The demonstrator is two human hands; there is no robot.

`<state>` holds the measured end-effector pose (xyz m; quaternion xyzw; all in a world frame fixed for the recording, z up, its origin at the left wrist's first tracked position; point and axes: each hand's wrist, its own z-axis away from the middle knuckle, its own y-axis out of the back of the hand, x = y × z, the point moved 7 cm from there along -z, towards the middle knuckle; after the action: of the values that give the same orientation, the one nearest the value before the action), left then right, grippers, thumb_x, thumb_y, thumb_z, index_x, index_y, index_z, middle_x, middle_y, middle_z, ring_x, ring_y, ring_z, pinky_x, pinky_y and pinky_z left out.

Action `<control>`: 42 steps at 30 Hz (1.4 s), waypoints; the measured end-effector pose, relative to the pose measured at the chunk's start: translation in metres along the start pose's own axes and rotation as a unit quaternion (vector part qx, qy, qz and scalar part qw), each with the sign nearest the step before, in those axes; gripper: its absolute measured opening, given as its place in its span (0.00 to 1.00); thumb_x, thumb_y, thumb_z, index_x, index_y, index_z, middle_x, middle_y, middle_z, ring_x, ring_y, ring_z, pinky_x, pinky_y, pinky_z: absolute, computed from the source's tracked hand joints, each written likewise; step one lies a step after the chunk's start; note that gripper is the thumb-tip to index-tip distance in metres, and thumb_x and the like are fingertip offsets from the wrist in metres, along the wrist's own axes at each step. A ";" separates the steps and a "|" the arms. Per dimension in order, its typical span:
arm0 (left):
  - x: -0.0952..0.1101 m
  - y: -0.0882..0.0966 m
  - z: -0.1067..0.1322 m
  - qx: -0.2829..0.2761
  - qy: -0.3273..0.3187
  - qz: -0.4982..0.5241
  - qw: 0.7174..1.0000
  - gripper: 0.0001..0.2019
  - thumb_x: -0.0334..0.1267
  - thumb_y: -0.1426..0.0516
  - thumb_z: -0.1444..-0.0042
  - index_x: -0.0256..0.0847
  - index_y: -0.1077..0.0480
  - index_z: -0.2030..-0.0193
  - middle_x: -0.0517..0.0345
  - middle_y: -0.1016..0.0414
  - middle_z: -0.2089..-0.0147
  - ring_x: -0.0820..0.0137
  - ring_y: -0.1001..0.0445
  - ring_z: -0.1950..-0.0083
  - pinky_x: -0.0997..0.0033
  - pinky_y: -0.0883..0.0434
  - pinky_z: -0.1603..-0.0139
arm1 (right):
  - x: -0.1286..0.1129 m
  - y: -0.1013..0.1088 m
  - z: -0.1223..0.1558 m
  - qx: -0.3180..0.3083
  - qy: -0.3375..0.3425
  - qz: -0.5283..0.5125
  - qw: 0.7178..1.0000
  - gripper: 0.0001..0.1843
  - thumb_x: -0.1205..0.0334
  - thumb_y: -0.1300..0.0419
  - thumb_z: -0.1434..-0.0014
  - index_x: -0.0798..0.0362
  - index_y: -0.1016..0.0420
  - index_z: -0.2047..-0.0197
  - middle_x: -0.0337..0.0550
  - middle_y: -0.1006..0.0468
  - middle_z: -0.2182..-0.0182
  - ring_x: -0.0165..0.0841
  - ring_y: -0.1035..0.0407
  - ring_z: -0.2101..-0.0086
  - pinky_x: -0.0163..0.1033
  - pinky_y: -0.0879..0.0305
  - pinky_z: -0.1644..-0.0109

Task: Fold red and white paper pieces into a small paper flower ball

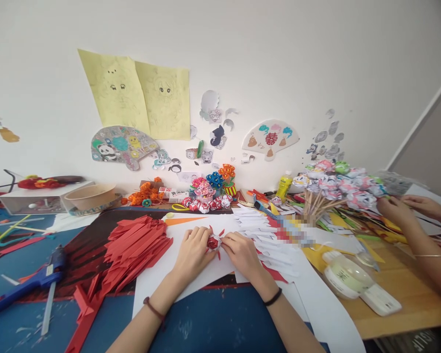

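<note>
Between my two hands is a small red and white paper flower (213,242) with pointed red petals sticking out. My left hand (194,250) grips its left side, fingers closed round it. From the right, my right hand (242,252) pinches the flower's white edge between thumb and fingers. Under the hands lies a sheet of white paper (161,279). A heap of folded red paper strips (137,250) is left of my left hand, and folded white paper strips (268,245) spread out to the right of my right hand.
A blue glue gun (53,269) lies at the left, near a round bowl (91,193). Finished red and white paper flowers (208,203) sit at the back. A bouquet of paper flowers (338,184), a clear bottle (347,277) and another person's hands (400,211) are at the right.
</note>
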<state>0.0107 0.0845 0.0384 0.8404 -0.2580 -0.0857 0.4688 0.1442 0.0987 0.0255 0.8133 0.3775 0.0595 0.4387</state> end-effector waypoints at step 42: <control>-0.020 -0.014 0.001 -0.056 0.089 0.121 0.987 0.14 0.38 0.45 0.37 0.46 0.29 0.45 0.54 0.21 0.50 0.61 0.26 0.51 0.59 0.36 0.47 | 0.015 0.012 0.002 0.031 -0.097 -0.041 0.994 0.08 0.56 0.40 0.36 0.49 0.21 0.60 0.38 0.21 0.72 0.32 0.27 0.71 0.35 0.39 0.67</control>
<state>-0.0017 0.1000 0.0247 0.7797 -0.3095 0.0327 0.5434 0.1620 0.1033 0.0297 0.8124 0.3677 -0.0497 0.4498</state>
